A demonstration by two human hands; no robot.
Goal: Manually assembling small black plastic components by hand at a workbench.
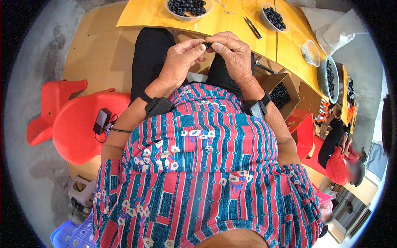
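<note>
Both my hands meet above my lap, just short of the yellow table's near edge. My left hand (182, 59) pinches a small black round piece (207, 45) between thumb and fingers. On its other side my right hand (234, 56) grips the same piece, with thumb and index finger closed on it. The fingertips cover much of the piece, so its exact shape is hard to make out. It resembles the black pieces (188, 7) heaped in a clear bowl (177, 16) on the table, beyond my left hand.
On the yellow table (231, 25) lie black snips (252, 28), near another bowl (265, 21) of black pieces. Farther right stand a clear container (313, 53) and a pale blue basin (321, 79). A cardboard box (292, 89) holds more pieces. Red chairs (78, 132) stand left; people sit at right.
</note>
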